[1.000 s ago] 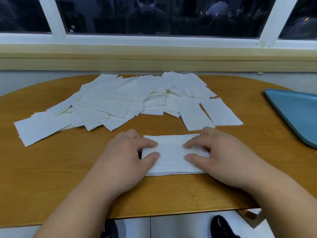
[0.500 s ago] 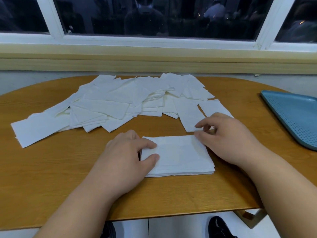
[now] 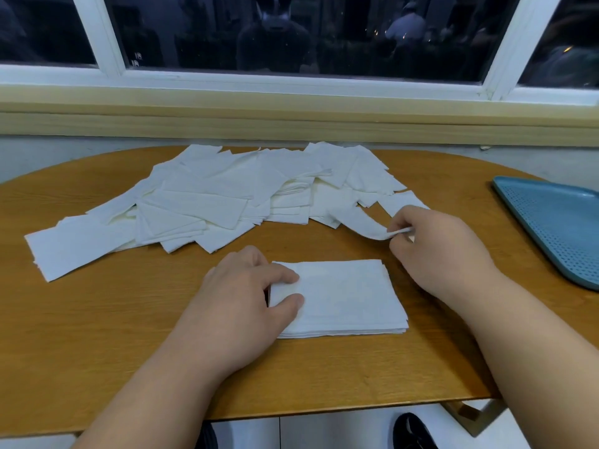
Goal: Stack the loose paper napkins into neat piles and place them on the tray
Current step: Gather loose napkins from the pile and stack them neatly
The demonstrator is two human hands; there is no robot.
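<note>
Left hand [image 3: 246, 296] lies flat on the near pile [image 3: 343, 299]; right hand [image 3: 434, 251] pinches 1 napkin [image 3: 363, 222] by its corner. Pull too fast & the thin napkin could rip, or drag the far heap [image 3: 201, 196]. Tray [image 3: 557, 222] sits far right w/ no napkins.

A: Left hand [image 3: 240, 303]?
B: Palm down, fingers spread flat, thumb and forefinger pressing the stack [image 3: 343, 299]; forearm bare, reaching in from lower left.
A: Right hand [image 3: 444, 251]?
B: Raised slightly, thumb and forefinger pinched on the edge of one napkin [image 3: 366, 223]; forearm bare, from lower right.
</note>
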